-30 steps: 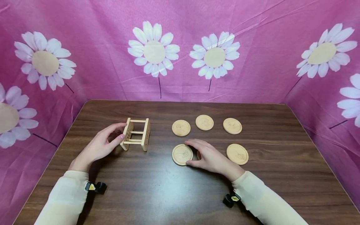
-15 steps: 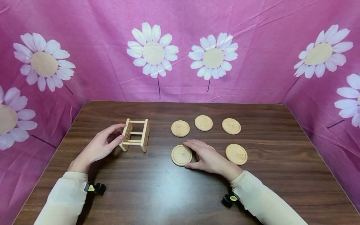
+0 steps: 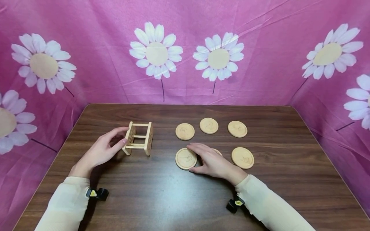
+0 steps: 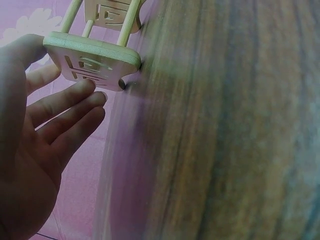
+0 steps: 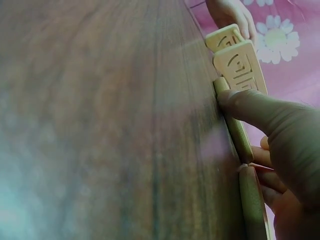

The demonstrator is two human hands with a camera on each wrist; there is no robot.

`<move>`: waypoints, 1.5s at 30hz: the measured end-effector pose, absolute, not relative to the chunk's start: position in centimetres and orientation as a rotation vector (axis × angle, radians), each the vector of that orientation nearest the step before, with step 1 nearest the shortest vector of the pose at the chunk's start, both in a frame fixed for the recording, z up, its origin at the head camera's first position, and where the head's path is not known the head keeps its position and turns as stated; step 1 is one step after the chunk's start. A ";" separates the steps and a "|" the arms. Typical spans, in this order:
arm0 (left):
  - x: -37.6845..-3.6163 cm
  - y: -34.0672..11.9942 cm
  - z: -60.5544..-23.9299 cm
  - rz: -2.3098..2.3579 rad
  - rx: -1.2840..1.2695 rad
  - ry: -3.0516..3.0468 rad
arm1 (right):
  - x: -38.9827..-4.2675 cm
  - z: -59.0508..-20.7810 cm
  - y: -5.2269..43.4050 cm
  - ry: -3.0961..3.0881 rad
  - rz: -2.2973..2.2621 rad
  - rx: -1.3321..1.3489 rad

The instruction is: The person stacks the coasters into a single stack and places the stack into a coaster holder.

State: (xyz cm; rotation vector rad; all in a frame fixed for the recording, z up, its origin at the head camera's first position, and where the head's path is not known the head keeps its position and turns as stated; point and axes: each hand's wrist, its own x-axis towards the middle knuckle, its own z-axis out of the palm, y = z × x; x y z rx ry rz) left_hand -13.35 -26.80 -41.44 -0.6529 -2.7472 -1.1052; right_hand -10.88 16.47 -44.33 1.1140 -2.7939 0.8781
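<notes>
A small wooden rack [image 3: 139, 138] with slatted side panels and round rods stands at the left of the table. My left hand [image 3: 102, 149] holds its left panel between thumb and index finger. In the left wrist view the remaining fingers [image 4: 75, 117] reach loosely below it. A round wooden coaster [image 3: 185, 159] with a thin leaf-like drawing lies flat in the middle. With thumb and index finger at its edges, my right hand [image 3: 215, 162] grips this coaster. Another coaster [image 3: 217, 152] is mostly hidden beneath that hand.
Behind the right hand lie three more coasters: a left one [image 3: 185, 132], a middle one [image 3: 209, 125] and a right one [image 3: 237, 129]. Another coaster [image 3: 242, 158] sits right of the hand. A pink flowered cloth [image 3: 185, 89] hangs around the brown table [image 3: 162, 199].
My right hand has shifted slightly left over the coaster, and the edge of the coaster behind it now shows. The left hand and the rack stay in place.
</notes>
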 end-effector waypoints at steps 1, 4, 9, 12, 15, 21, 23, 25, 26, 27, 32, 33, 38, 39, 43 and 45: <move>-13.3 -26.8 -41.4 -1.106 -0.652 -2.746 | -10.8 -44.0 16.4 -2.809 0.870 1.100; -13.4 -26.8 -41.4 -1.114 -0.647 -2.744 | -10.5 -43.2 16.1 -2.853 0.839 1.063; -13.4 -26.7 -41.4 -1.154 -0.642 -2.745 | -10.3 -42.8 15.9 -2.873 0.798 1.022; -13.4 -26.6 -41.3 -1.167 -0.642 -2.744 | -10.2 -42.8 15.9 -2.857 0.804 1.016; -13.3 -26.7 -41.3 -1.169 -0.641 -2.748 | -10.1 -42.7 15.9 -2.844 0.820 1.011; -13.4 -26.7 -41.3 -1.180 -0.643 -2.753 | -9.9 -42.3 16.1 -2.850 0.861 0.982; -13.4 -26.7 -41.3 -1.180 -0.642 -2.757 | -9.7 -42.2 16.2 -2.850 0.870 0.985; -13.3 -26.7 -41.4 -1.177 -0.643 -2.759 | -9.6 -42.1 16.3 -2.844 0.877 0.988; -13.3 -26.7 -41.4 -1.176 -0.645 -2.759 | -9.6 -42.1 16.4 -2.840 0.881 0.987; -13.3 -26.8 -41.4 -1.174 -0.647 -2.758 | -9.5 -42.0 16.5 -2.833 0.882 0.991; -13.3 -26.8 -41.5 -1.175 -0.654 -2.751 | -9.3 -41.8 17.3 -2.810 0.877 0.975; -13.3 -26.8 -41.5 -1.174 -0.654 -2.751 | -9.3 -41.8 17.4 -2.806 0.871 0.970; -13.2 -26.7 -41.4 -1.168 -0.657 -2.756 | -9.1 -41.8 18.2 -2.789 0.851 0.944; -13.1 -26.7 -41.4 -1.167 -0.658 -2.757 | -9.1 -41.9 18.4 -2.786 0.851 0.938; -13.1 -26.6 -41.3 -1.156 -0.658 -2.761 | -8.9 -41.8 18.9 -2.779 0.856 0.918; -13.0 -26.6 -41.3 -1.153 -0.653 -2.761 | -8.8 -41.8 19.1 -2.776 0.858 0.913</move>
